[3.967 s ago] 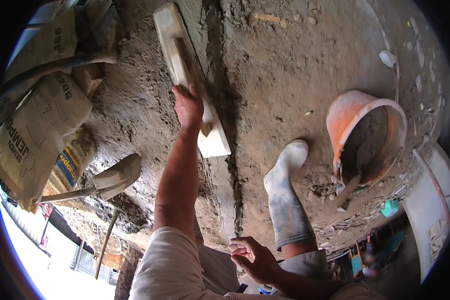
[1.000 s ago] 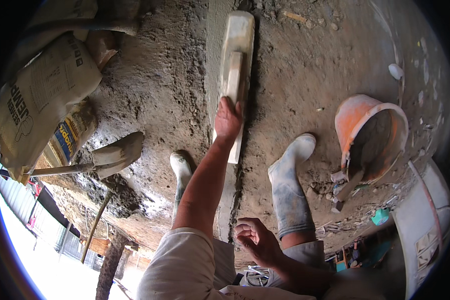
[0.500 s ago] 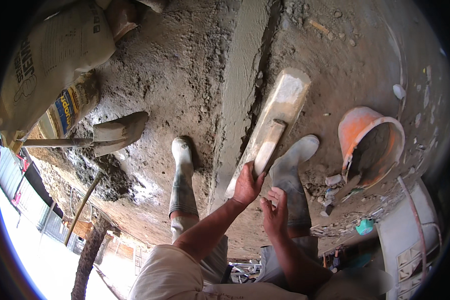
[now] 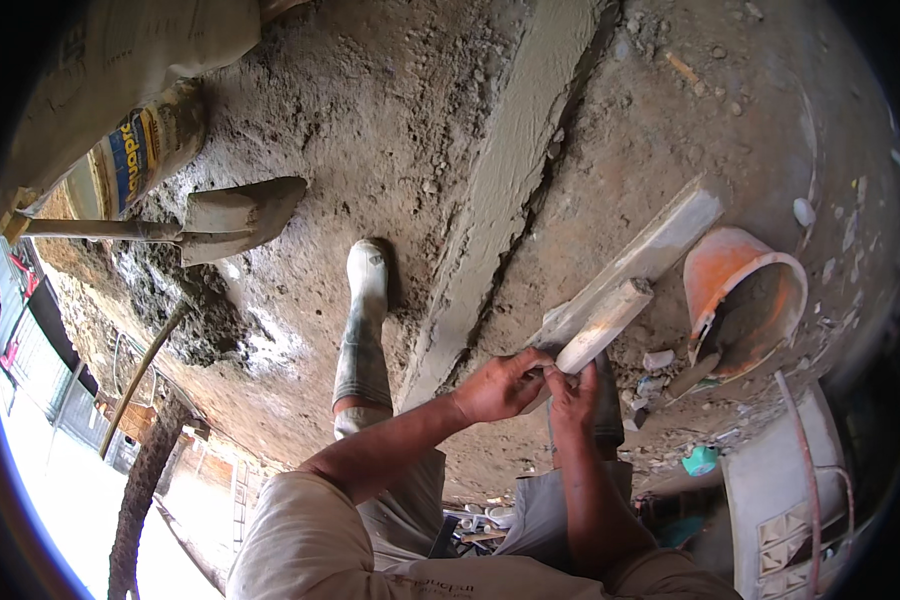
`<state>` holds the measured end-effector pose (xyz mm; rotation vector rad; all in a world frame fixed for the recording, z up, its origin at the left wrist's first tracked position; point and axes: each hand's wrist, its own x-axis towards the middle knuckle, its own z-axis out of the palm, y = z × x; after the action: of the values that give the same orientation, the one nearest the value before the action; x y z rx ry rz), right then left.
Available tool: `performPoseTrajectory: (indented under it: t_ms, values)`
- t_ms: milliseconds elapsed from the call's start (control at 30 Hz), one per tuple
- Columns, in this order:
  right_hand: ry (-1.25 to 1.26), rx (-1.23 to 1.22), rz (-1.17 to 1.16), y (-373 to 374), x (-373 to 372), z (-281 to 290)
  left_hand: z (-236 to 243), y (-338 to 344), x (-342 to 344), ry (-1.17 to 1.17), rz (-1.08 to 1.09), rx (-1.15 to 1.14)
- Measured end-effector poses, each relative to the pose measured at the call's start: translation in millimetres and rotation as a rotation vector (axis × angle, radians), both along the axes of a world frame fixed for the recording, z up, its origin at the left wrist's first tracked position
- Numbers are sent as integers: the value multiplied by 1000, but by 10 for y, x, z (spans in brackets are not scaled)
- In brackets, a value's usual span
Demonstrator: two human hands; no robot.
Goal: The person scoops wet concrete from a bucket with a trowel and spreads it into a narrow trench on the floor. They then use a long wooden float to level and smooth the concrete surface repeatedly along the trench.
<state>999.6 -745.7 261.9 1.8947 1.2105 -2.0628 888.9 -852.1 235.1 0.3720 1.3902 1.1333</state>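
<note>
A long wooden float [image 4: 660,245], smeared with pale mortar, is held tilted right of the strip of wet mortar [image 4: 500,190], its raised handle [image 4: 605,322] facing up and right. My left hand [image 4: 502,387] is closed at the near end of the float, fingers bent beside the handle. My right hand [image 4: 573,402] is closed too, fingertips pinched on the handle's near end. The two hands almost touch. Their fingers hide the near part of the board. The strip's surface looks smooth, with ragged edges.
An orange bucket [image 4: 715,265] lies tipped on the right, a trowel-like tool [image 4: 695,375] at its mouth. At left are a shovel [image 4: 245,215], a bucket with a blue-yellow label [image 4: 140,150] and a large sack [image 4: 120,60]. My left boot [image 4: 368,285] stands left of the strip.
The float has swung right, away from the strip, and rolled onto its side. My right hand, free before, has come to its handle. The whole view has shifted slightly.
</note>
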Motion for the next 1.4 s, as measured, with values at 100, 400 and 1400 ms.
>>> performPoseTrajectory:
  t_ms: [100, 400, 1400]
  values:
    - [-151, 39, 110, -45, 110, -49, -261, -100, -442, 164, 68, 75]
    - [-94, 60, 57, -108, 47, -51, -2127, -549, -1063, 613, 13, -661]
    - [-96, 14, 93, -123, 83, 13, -2339, -491, -994, 704, -22, -686]
